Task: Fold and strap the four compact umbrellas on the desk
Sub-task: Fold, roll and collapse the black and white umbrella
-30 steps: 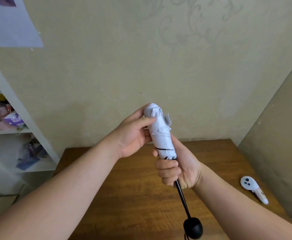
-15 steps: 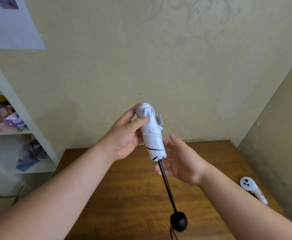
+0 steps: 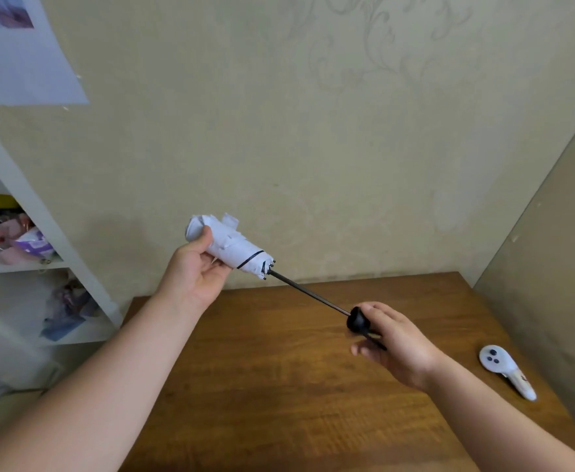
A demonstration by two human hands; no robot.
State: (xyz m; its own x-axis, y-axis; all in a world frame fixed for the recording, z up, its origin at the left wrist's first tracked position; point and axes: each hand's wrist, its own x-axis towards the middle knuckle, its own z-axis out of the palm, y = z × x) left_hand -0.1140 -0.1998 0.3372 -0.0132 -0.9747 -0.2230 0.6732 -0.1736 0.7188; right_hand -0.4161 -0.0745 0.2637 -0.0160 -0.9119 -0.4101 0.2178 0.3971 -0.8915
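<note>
The white compact umbrella (image 3: 228,245) has swung level; the left hand (image 3: 195,270) still grips its canopy, the right hand (image 3: 393,338), fingers loose, now cups the black handle (image 3: 357,320), probably to collapse the shaft (image 3: 308,292).

Hidden, cropped and blurred parts

The far side of the handle (image 3: 357,321) is being covered by the right hand (image 3: 396,342), so its contact with the palm cannot be judged; the underside of the canopy (image 3: 231,247) is being hidden by the left hand (image 3: 195,272). The shelf (image 3: 23,267) is being cut off at the left edge, its contents being blurred beyond recognition. The paper sheet (image 3: 23,63) is being cropped at the top-left corner.
</note>
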